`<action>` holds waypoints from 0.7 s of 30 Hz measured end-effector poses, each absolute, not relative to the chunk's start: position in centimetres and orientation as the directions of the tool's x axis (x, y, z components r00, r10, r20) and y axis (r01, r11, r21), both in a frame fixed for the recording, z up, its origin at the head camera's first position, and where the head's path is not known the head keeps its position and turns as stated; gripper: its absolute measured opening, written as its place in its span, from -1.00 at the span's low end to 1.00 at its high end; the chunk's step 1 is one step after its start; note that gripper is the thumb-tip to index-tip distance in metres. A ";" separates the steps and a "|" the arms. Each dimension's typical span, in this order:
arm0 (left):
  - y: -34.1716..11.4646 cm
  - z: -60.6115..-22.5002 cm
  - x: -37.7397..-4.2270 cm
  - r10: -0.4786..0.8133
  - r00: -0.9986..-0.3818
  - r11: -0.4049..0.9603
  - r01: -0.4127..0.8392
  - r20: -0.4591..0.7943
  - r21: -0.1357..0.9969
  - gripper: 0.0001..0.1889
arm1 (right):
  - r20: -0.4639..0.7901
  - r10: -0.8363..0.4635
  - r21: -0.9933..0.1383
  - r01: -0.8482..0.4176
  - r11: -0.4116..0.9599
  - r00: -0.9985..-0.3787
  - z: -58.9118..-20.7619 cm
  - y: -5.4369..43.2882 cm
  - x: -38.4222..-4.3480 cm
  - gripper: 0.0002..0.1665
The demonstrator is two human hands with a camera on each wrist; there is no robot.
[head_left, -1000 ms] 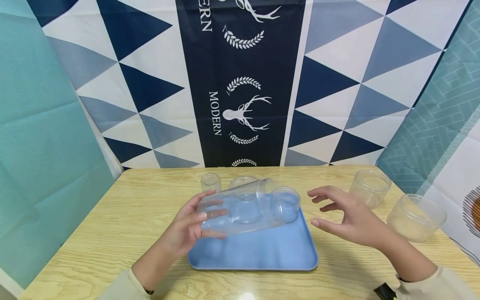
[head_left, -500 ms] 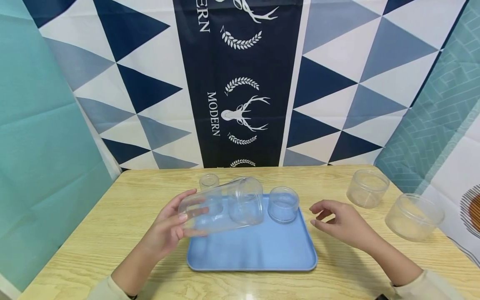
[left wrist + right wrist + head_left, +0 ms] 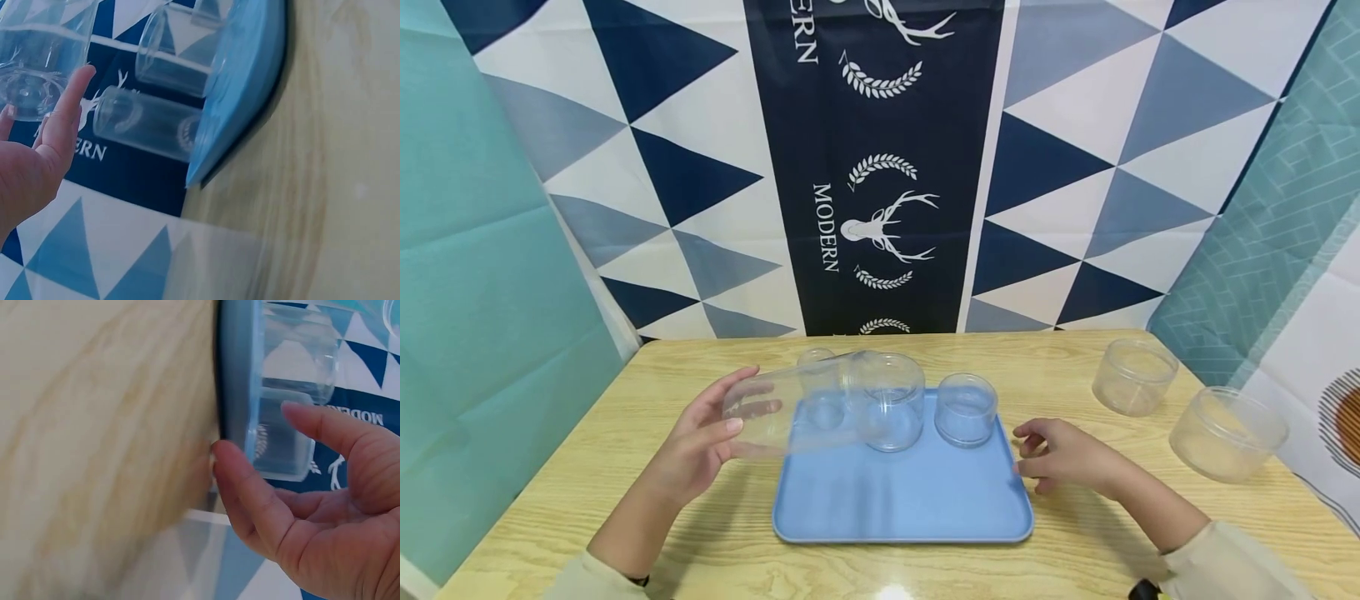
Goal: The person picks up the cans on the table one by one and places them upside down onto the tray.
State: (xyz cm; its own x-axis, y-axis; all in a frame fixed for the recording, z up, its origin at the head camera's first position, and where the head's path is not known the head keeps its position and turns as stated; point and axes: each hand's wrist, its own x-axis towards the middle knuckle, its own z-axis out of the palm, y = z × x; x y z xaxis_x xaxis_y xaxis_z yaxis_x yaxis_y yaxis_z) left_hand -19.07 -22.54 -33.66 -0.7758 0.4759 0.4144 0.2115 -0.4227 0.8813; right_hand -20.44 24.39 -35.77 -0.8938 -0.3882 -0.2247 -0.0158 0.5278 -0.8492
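My left hand (image 3: pixel 688 454) grips a large clear jar (image 3: pixel 790 417) by its base end, thumb on the near side. The jar lies tilted on its side in the air, its mouth pointing right over the blue tray (image 3: pixel 917 500). Behind it on the tray stand a narrow clear jar (image 3: pixel 147 122), partly seen through it, and a wider clear jar (image 3: pixel 904 417). Near the tray's back right corner is a short clear jar (image 3: pixel 966 410). My right hand (image 3: pixel 1063 454) is at the tray's right rim, fingers loosely bent and fingertips right by the edge, with thumb apart.
Two wide clear jars (image 3: pixel 1135 379) stand on the wooden table (image 3: pixel 602 467) at the right, beyond my right hand. A patterned cloth (image 3: pixel 880 167) hangs behind the table's back edge. Teal cloth (image 3: pixel 497 275) borders the left side.
My left hand has moved left with the large jar, uncovering the jars on the tray. My right hand has come down to the tray's right rim, its fingers bending more.
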 end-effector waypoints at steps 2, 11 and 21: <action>-22.9 -33.5 -19.1 0.484 -0.764 -0.420 0.224 0.425 0.880 -0.41 | -0.242 -0.388 -0.861 0.013 0.508 -0.889 -36.1 24.1 -20.5 -0.18; -24.1 -32.9 -19.5 0.512 -0.741 -0.367 0.268 0.434 0.891 -0.37 | -0.250 -0.344 -0.865 0.050 0.500 -0.905 -36.9 22.8 -20.1 -0.03; -25.6 -31.3 -19.5 0.493 -0.778 -0.117 0.384 0.389 0.916 -0.37 | -0.243 -0.333 -0.857 0.040 0.514 -0.911 -36.8 22.6 -19.9 -0.05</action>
